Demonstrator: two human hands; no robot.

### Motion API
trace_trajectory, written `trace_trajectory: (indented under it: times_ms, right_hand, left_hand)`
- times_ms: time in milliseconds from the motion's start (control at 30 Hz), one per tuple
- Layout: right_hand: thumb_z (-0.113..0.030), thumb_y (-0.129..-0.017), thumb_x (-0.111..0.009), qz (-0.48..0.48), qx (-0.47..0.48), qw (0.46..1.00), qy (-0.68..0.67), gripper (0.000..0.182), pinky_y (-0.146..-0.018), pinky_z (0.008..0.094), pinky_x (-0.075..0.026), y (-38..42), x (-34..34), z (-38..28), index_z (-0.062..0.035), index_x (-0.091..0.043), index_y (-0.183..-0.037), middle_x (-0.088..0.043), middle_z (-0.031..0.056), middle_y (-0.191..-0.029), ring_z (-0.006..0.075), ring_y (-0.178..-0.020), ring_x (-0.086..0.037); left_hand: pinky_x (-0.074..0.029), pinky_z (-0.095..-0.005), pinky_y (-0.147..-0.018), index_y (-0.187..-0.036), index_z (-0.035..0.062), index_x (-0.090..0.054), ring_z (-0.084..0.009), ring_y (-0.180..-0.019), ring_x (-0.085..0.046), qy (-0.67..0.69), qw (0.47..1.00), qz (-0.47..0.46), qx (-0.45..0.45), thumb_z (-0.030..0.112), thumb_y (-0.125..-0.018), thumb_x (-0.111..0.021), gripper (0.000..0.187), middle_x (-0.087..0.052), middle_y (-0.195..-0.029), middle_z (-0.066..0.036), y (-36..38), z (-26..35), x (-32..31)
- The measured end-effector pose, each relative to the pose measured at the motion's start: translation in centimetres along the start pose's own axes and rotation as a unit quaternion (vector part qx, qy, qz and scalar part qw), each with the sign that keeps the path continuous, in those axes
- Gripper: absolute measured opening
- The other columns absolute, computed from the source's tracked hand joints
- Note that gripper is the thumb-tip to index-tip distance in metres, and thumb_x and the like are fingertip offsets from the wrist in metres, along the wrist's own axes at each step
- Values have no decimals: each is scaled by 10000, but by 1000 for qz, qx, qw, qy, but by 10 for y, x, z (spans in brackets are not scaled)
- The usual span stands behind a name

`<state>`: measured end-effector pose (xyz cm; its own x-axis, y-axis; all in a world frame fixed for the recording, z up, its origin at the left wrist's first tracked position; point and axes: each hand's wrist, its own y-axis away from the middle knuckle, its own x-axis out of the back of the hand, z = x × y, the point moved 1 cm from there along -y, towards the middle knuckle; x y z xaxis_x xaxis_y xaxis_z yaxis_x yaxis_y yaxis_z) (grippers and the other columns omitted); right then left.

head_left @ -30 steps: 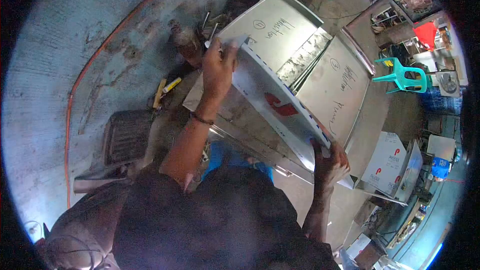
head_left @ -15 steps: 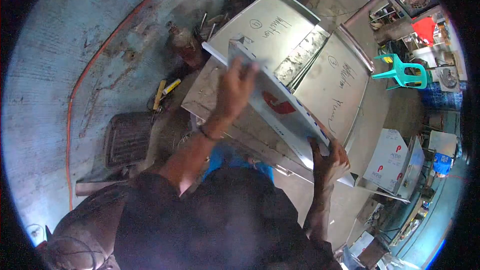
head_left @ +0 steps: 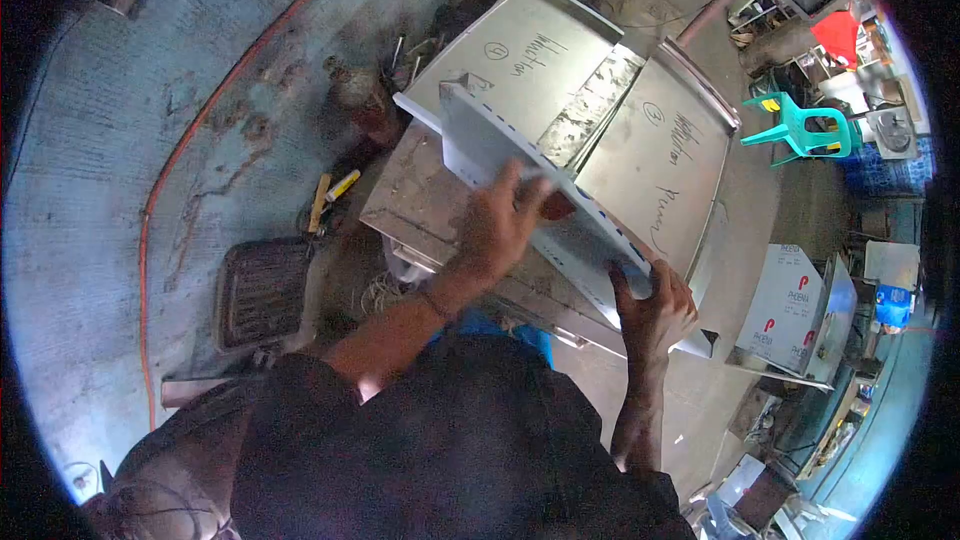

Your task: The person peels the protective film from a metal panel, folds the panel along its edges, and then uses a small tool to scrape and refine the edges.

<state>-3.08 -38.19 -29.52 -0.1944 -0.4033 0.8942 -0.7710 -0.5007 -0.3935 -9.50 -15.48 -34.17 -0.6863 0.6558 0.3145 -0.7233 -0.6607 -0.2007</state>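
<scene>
A long bent sheet-metal panel (head_left: 575, 240) with white film and a red logo slants across the workbench in front of me. My right hand (head_left: 655, 310) grips its lower right end, thumb on the near face and fingers wrapped over the edge. At the middle of the panel is my left hand (head_left: 505, 220), its fingertips blurred right at the upper edge and covering part of the logo. Beyond the panel lie two large metal sheets with handwriting, one marked 4 (head_left: 520, 45) and one marked 3 (head_left: 660, 130).
The worn bench top (head_left: 405, 185) shows under the panel. A green plastic chair (head_left: 815, 130) stands at the right, with film-covered metal pieces (head_left: 785, 305) below it. On the left are a blue wall (head_left: 90, 200), a dark ribbed tray (head_left: 262, 292) and a yellow tube (head_left: 343, 184).
My left hand has slid along the panel from near its upper left end to the middle. My right hand keeps its hold, and the panel has barely moved.
</scene>
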Motion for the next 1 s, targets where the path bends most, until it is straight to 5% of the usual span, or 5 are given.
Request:
trace_trajectory:
  times_ms: [233,300,500,800,1000]
  right_hand:
    - [-395,-734,-832,3,5,1000,6,397,-592,383,-518,1,0,1,-76,-616,-826,-668,99,-762,278,-653,-657]
    - [-394,-735,-832,5,8,1000,-1,393,-598,382,-522,1,1,0,-79,-616,-827,-670,99,-767,277,-654,-657]
    - [-391,-747,-821,-5,-2,1000,9,381,-627,381,-537,1,1,3,-83,-630,-863,-687,94,-788,265,-695,-681]
    - [-391,-741,-813,-15,-1,1000,-24,404,-589,429,-497,-3,2,8,-59,-588,-792,-646,119,-718,307,-645,-650]
    - [-401,-795,-776,-48,-18,997,-64,535,-824,407,-504,-1,9,10,-77,-582,-1174,-673,125,-926,291,-863,-663]
  left_hand:
    - [-483,-340,-552,-980,14,-550,-172,-616,-630,75,992,34,100,324,-997,-569,311,-614,-695,-123,-14,-8,4]
    - [-411,-261,-471,-937,36,-538,-92,-519,-525,-54,994,21,-96,311,-1011,-549,285,-542,-617,-41,13,-1,-21]
    - [-481,-400,-491,-941,0,-509,-277,-526,-643,98,992,48,66,376,-1007,-528,382,-566,-564,-123,-10,7,2]
    - [-458,-247,-524,-1088,18,-549,-103,-580,-580,155,980,-95,83,276,-1019,-528,267,-658,-749,-66,30,24,-23]
    - [-494,-271,-491,-973,6,-488,-113,-550,-608,176,984,16,-30,185,-1009,-546,192,-608,-696,-79,-17,25,-1]
